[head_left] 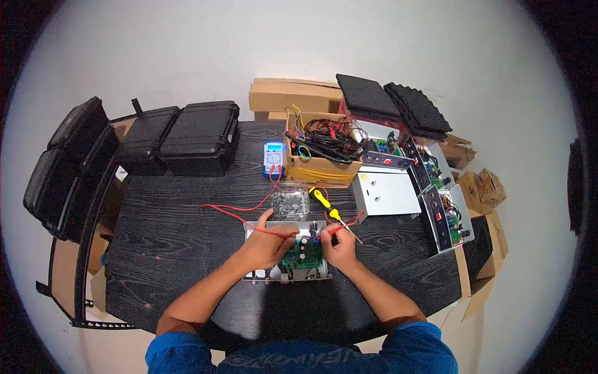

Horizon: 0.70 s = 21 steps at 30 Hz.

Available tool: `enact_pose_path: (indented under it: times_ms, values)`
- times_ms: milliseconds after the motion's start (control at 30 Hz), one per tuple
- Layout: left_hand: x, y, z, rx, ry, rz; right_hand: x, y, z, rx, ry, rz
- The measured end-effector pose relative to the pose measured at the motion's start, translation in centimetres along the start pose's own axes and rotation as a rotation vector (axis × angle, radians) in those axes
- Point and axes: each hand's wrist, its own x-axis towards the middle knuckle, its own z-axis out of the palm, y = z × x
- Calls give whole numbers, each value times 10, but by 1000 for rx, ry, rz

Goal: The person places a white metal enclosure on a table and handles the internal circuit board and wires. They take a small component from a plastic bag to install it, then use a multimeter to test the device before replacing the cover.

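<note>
My left hand (266,247) is closed on a red test probe, its lead running in from the left. Opposite it, my right hand (339,248) pinches another red test probe (335,230). Both hands are over a green circuit board (301,255) in an open white metal case; whether the tips touch the board cannot be made out. Behind them stands a blue-edged multimeter (273,159) with a lit display and red leads plugged in. A clear plastic container (290,204) with small parts lies between. Beside it rests a yellow-and-black screwdriver (323,202).
A cardboard box (321,174) of tangled cables stands at the back. To the right are a closed white case (387,194) and several open cases with boards (453,221). Black hard cases (198,134) line the left. Black foam sheets (367,95) lie at the back right.
</note>
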Motion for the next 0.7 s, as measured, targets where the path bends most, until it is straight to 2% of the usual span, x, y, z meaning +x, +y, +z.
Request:
enact_pose_path:
  times_ms: [100, 300, 600, 700]
  values:
    - [3, 7, -8, -8, -65, -39, 2, -2, -1, 3, 1, -7]
    - [2, 5, -4, 23, -16, -18, 0, 2, -1, 2, -20, 30]
    - [1, 2, -2, -37, -48, -45, -2, 6, 0, 17, -20, 36]
    - [-1, -1, 1, -53, 16, -21, -1, 1, -1, 23, -18, 41]
